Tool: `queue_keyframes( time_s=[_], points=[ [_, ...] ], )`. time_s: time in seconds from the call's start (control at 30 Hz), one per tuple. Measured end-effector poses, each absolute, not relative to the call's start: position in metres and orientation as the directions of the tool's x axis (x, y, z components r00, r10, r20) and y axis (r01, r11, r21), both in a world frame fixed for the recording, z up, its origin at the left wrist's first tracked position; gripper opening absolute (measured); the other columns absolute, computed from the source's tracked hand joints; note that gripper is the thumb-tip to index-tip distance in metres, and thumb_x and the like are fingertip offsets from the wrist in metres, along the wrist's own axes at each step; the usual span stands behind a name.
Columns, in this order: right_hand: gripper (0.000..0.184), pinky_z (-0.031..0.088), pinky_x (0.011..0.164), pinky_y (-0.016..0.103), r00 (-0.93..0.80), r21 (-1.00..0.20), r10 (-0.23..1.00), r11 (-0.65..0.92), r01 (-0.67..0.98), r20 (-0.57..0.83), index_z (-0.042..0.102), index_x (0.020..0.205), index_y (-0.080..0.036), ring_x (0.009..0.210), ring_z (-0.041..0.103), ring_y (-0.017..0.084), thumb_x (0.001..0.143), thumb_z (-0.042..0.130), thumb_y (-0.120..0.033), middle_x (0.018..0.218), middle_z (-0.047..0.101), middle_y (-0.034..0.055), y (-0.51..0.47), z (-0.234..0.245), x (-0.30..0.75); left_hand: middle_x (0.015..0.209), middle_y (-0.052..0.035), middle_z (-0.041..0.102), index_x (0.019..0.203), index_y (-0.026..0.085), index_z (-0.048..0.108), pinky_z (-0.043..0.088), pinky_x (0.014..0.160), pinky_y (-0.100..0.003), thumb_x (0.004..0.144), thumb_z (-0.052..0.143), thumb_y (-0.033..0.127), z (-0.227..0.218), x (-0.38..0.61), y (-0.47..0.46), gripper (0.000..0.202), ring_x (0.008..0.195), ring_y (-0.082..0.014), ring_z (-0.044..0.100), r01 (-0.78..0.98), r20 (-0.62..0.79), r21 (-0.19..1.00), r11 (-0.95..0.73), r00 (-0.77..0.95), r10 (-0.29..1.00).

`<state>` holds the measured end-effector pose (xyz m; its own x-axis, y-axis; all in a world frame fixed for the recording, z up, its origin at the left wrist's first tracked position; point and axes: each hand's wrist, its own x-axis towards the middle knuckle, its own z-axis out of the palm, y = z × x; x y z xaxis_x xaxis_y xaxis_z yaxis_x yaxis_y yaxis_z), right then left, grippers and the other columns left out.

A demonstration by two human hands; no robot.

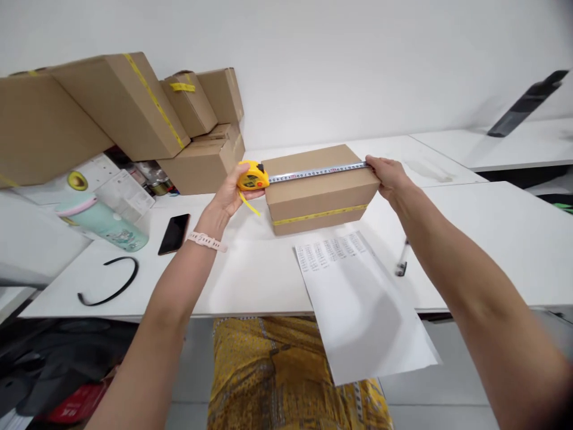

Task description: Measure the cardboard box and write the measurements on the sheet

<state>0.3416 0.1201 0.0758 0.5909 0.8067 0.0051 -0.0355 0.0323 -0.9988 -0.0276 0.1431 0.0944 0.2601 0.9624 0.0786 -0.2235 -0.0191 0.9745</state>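
Note:
A brown cardboard box (313,203) with a yellow strip along its front side lies on the white table. My left hand (239,185) grips the yellow case of a tape measure (253,177) at the box's left end, its wrist strap hanging down. Across the top of the box runs the silver blade, drawn out from left to right. At the right end, the fingers of my right hand (385,173) pinch the blade's tip against the box edge. A printed sheet of paper (358,310) lies in front of the box, hanging over the table's front edge.
Several cardboard boxes (120,101) are stacked at the back left. Nearer stand a mint tumbler (107,221), a dark phone (173,234) and a black headband (129,280). A pen (401,263) lies under my right forearm. A dark bottle-like object (528,104) stands tilted in view at far right.

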Motion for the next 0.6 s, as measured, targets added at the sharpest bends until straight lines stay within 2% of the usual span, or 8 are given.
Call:
queue_keyframes(
  time_s=[0.2,0.43,0.6],
  points=[
    [0.03,0.039,0.046,0.02,0.602,-0.993,0.795,-0.014,-0.113,-0.08,0.051,0.063,-0.02,0.056,0.048,0.01,0.079,0.077,-0.023,0.059,0.053,-0.0032,0.106,0.045,0.37,0.107,-0.0099,0.077,0.108,0.018,0.069,0.063,0.086,-0.042,0.074,0.075,0.047,0.07,0.013,0.148,0.045,0.101,-0.0263,0.074,-0.171,0.041,0.985,0.016,0.321,0.946],
    [0.022,0.047,0.05,0.022,0.508,-0.979,0.854,-0.006,-0.202,-0.11,0.057,0.073,-0.021,0.064,0.057,0.012,0.071,0.078,-0.025,0.072,0.062,-0.0014,0.115,0.031,0.37,0.102,-0.0108,0.078,0.107,0.016,0.069,0.064,0.083,-0.043,0.073,0.076,0.045,0.077,0.009,0.158,0.045,0.096,-0.0269,0.075,-0.133,-0.004,0.99,0.044,0.292,0.957],
    [0.021,0.052,0.054,0.025,0.382,-0.931,0.91,-0.011,-0.364,-0.16,0.064,0.081,-0.021,0.07,0.06,0.016,0.072,0.077,-0.035,0.078,0.067,0.0007,0.115,0.022,0.37,0.104,-0.0115,0.078,0.107,0.016,0.07,0.065,0.082,-0.041,0.074,0.076,0.044,0.075,0.008,0.157,0.044,0.096,-0.0273,0.076,-0.14,-0.007,0.989,0.052,0.304,0.953]
  ],
)
